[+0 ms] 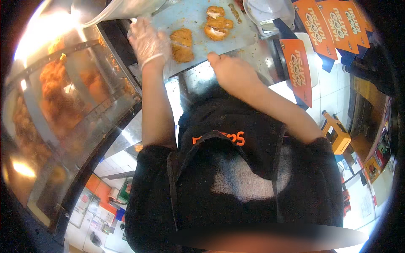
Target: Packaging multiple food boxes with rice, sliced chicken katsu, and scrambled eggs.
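Note:
My left hand [149, 42], in a clear plastic glove, is by the left edge of a pale cutting board [194, 19]; motion blur hides its fingers' exact pose. Just right of it lies a sliced breaded fried cutlet [182, 46]. Another cut-up cutlet [217, 25], pale meat showing at its cuts, rests farther right, with a narrow browned strip [235, 13] beside it. My bare right hand [232, 71] is at the board's near edge, fingers curled under and thumb side towards the board. Whether it grips anything is hidden by the hand itself.
A glass-sided display case [118, 60] holding fried food [58, 91] stands at left. A clear container on a scale [269, 15] is beyond the board. Orange printed cartons [297, 69] stand at right, and a yellow holder [340, 139] is lower right.

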Action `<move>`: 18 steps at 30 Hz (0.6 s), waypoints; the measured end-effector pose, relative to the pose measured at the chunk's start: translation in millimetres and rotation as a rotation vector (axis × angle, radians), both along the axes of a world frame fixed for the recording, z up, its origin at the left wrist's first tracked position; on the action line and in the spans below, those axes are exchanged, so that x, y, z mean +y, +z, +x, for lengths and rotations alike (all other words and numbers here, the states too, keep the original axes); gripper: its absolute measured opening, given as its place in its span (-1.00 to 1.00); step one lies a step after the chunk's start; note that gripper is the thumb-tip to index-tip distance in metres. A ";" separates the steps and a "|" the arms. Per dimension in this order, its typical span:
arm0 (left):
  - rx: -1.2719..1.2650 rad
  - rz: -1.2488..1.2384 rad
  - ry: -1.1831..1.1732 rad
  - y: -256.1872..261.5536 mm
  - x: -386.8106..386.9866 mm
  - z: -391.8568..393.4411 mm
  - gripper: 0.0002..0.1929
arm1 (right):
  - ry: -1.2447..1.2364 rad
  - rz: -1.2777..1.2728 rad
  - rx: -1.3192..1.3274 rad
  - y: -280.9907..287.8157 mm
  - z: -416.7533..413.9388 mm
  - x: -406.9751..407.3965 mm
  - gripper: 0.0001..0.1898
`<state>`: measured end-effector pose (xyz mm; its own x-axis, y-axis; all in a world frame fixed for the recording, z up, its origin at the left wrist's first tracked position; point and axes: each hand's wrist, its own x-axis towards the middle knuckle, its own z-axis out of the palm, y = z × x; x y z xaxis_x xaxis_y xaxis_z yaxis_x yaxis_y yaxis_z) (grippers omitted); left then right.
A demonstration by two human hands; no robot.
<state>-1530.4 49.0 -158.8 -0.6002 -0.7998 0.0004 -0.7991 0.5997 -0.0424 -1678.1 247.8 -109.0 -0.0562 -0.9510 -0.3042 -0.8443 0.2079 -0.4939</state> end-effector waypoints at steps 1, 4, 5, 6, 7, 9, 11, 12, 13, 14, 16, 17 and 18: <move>0.017 0.024 0.046 -1.4 7.9 9.1 -0.34 | 0.004 0.003 -0.001 -5.5 2.4 -0.2 -0.85; -0.006 0.089 0.147 -27.9 16.0 27.2 -0.32 | 0.079 0.006 -0.024 -34.6 6.3 -5.1 -0.84; -0.039 0.123 0.190 -37.5 17.2 33.9 -0.30 | 0.086 0.011 -0.028 -34.5 10.0 0.1 -0.84; -0.050 0.162 0.211 -36.7 19.0 34.1 -0.29 | 0.098 0.017 0.010 -33.4 9.1 -1.6 -0.85; -0.050 0.162 0.212 -35.0 21.0 35.8 -0.29 | 0.109 0.022 0.048 -31.2 8.3 -3.6 -0.85; 0.086 0.079 0.202 -29.5 17.0 38.2 -0.30 | 0.118 -0.002 0.041 -8.0 11.9 0.8 -0.86; 0.060 0.009 0.171 -24.0 17.9 44.0 -0.30 | 0.106 -0.008 0.023 -10.7 16.4 6.1 -0.86; 0.034 -0.057 0.150 -22.4 23.4 47.9 -0.31 | 0.104 -0.054 -0.017 -32.2 18.3 8.6 -0.86; 0.029 -0.047 0.151 -25.2 29.2 50.2 -0.31 | 0.103 -0.097 -0.057 -36.6 19.5 7.9 -0.85; 0.006 0.056 0.170 -32.9 33.8 50.8 -0.31 | 0.107 -0.028 -0.023 -39.2 20.0 6.6 -0.86; -0.058 0.202 0.207 -32.7 30.9 47.4 -0.29 | 0.124 -0.010 -0.014 -39.2 17.3 4.7 -0.86; -0.055 0.194 0.208 -31.0 32.3 48.7 -0.29 | 0.140 0.014 -0.008 -37.1 16.6 5.0 -0.86; 0.186 0.140 0.193 -27.9 37.7 52.5 -0.26 | 0.134 0.011 -0.010 -29.3 19.9 13.6 -0.86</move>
<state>-1477.9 86.7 -186.7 -0.4370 -0.8992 -0.0228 -0.8853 0.4255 0.1877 -1658.1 261.4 -138.3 0.0742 -0.9463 -0.3146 -0.8598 0.0991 -0.5009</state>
